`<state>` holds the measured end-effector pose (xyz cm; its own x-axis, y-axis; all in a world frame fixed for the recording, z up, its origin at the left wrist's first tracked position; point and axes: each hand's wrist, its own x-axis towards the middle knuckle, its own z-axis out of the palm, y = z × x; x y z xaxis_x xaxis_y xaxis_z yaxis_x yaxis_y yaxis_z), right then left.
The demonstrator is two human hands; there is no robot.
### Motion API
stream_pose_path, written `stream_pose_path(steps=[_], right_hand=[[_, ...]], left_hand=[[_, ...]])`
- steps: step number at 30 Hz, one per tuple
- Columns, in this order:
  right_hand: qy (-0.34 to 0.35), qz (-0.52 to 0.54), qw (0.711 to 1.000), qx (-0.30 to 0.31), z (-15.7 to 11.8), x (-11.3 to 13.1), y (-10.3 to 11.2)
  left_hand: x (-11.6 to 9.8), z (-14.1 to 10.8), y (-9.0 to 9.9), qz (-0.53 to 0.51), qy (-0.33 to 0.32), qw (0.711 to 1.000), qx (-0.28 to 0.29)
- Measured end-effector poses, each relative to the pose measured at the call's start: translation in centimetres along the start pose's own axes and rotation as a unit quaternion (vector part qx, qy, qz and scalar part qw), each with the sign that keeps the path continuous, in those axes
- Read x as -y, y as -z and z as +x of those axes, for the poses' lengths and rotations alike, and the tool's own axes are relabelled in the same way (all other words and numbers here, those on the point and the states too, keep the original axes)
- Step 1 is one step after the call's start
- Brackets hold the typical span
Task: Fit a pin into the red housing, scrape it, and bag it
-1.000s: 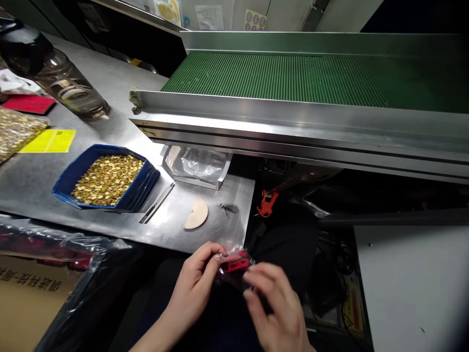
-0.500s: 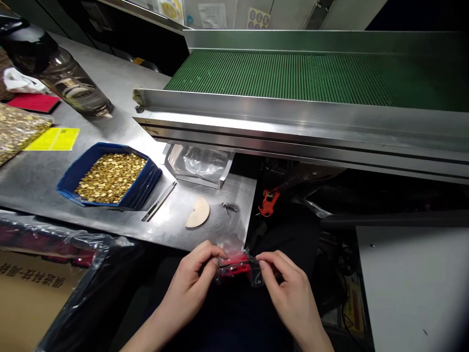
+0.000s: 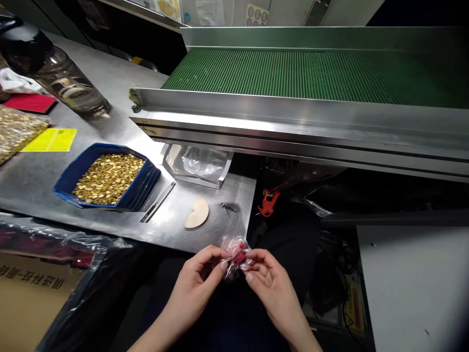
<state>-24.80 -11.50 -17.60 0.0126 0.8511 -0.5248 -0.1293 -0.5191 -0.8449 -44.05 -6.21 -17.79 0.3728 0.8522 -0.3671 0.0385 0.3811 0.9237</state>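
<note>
A clear plastic bag (image 3: 231,271) with a red part (image 3: 240,255) inside is held over my lap, just off the table's front edge. My left hand (image 3: 200,276) pinches the bag's left side between thumb and fingers. On the other side, my right hand (image 3: 269,278) grips the bag with its fingers curled in. What exactly the red part is cannot be made out through the crumpled film. Nearest on the table lie a pale half-round disc (image 3: 197,213), a nail clipper (image 3: 229,207) and a slim metal cutter knife (image 3: 158,202).
A blue bin (image 3: 68,183) of small gold-coloured pieces stands at the left, near a large bottle (image 3: 69,80). A grey tray (image 3: 219,181) with clear film sits below the green conveyor (image 3: 256,73). A film-lined carton (image 3: 32,298) is at lower left.
My right hand has moved left, closer to my left hand. The bag has been turned and crumpled between them, and the red part now lies tilted.
</note>
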Motion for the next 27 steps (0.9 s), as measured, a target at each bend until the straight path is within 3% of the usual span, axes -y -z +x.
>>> stream_pose_path(steps=[3,7,10,13,16,19,22,25,27], right_hand=[[0.036,-0.125,0.991,-0.024,-0.3,-1.0,-0.9],[0.140,-0.263,0.954,-0.038,-0.2,-1.6,-1.6],[0.171,-0.271,0.947,-0.009,0.2,-1.3,-1.6],[0.159,-0.232,0.959,-0.027,0.5,-0.7,-1.3],[0.129,-0.183,0.974,-0.012,0.6,0.0,-0.9],[0.073,-0.086,0.991,0.065,0.4,1.0,-0.5],[0.047,-0.043,0.994,0.086,0.3,2.3,-0.1],[0.137,-0.183,0.973,0.037,0.5,3.6,0.4],[0.208,-0.268,0.940,0.048,0.7,4.0,0.7]], left_hand=[[0.0,-0.3,-0.3,0.072,-0.061,0.995,0.028],[0.3,-0.6,-0.5,0.152,-0.132,0.976,0.088],[0.8,-0.6,-0.3,0.156,-0.139,0.974,0.093],[1.8,0.1,0.7,0.114,-0.161,0.977,0.075],[3.0,1.4,2.2,0.133,-0.178,0.966,0.134],[3.5,2.4,3.1,0.143,-0.141,0.951,0.233],[3.3,2.3,2.7,0.035,-0.074,0.956,0.281],[3.2,1.4,1.6,-0.155,0.030,0.944,0.290],[3.4,0.7,0.8,-0.299,0.140,0.902,0.280]])
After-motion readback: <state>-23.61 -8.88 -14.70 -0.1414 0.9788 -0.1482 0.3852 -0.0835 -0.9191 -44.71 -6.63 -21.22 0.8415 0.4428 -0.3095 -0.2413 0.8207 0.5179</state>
